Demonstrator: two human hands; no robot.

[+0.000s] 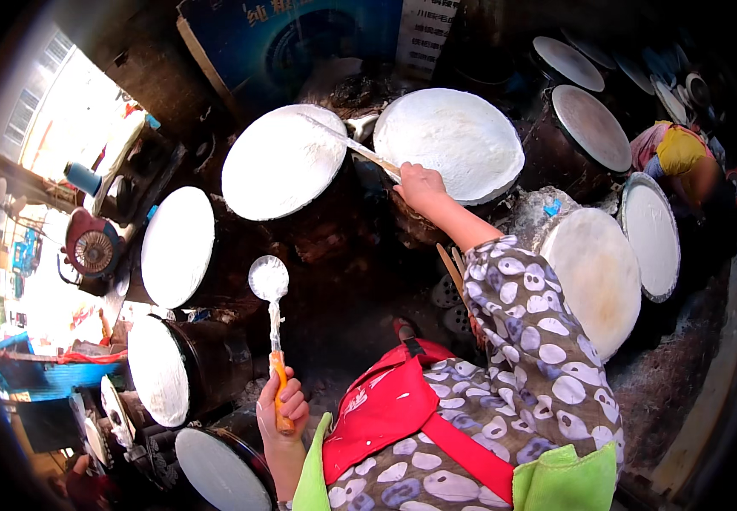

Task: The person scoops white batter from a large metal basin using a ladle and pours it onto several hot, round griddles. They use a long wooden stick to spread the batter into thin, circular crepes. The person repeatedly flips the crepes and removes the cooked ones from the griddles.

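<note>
My left hand [283, 404] is closed round the orange handle of a batter-coated metal ladle [269, 278], held upright with its bowl toward the griddles. My right hand [418, 185] grips the wooden end of a long flat spatula [368, 153]. The spatula's blade lies over a round griddle covered with white batter [282, 169]. Just beyond my right hand is a second round griddle with a white, slightly rough layer [451, 144].
More round white-coated griddles stand on the left [178, 248] and right [592, 281]. A red electric fan [92, 246] is at the left. Another person in yellow [678, 150] bends at the far right. Wooden sticks [451, 268] stand beside my right sleeve.
</note>
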